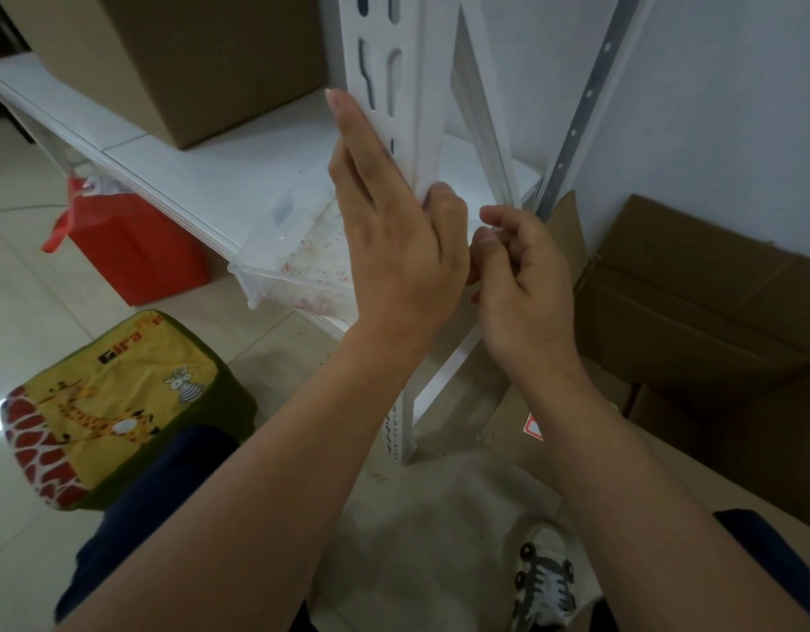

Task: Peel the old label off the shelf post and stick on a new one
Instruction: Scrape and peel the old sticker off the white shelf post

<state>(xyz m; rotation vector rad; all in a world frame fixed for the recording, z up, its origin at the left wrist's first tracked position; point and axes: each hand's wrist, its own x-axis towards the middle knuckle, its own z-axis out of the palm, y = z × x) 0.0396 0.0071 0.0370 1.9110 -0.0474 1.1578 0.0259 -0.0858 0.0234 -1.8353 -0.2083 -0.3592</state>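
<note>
We had our left hand (394, 230) laid flat against the white shelf post (396, 98), fingers straight and pressed together up the slotted face, with the thumb wrapped round the post's front edge. Our right hand (526, 285) was curled just beside it, touching the left near the thumb, its thumb and forefinger drawn together at the post's edge; whether they actually pinched a label we could not tell, since the left hand hid that spot and only a faint pale sliver showed between the fingertips. No label was plainly visible on the post itself. Lower down, on the brown cardboard (508, 417) lying on the floor beside the post's foot, sat a small red-and-white sticker (533, 426), well apart from both hands. A clear plastic tray (275, 262) with reddish scraps in it rested on the white shelf (202, 175) just left of the post, jutting over the shelf's front edge. A large cardboard box (202, 61) stood further back on the same shelf. Below, on the tiled floor, were a red bag (134, 248) and a cushion with a giraffe print (111, 403).
</note>
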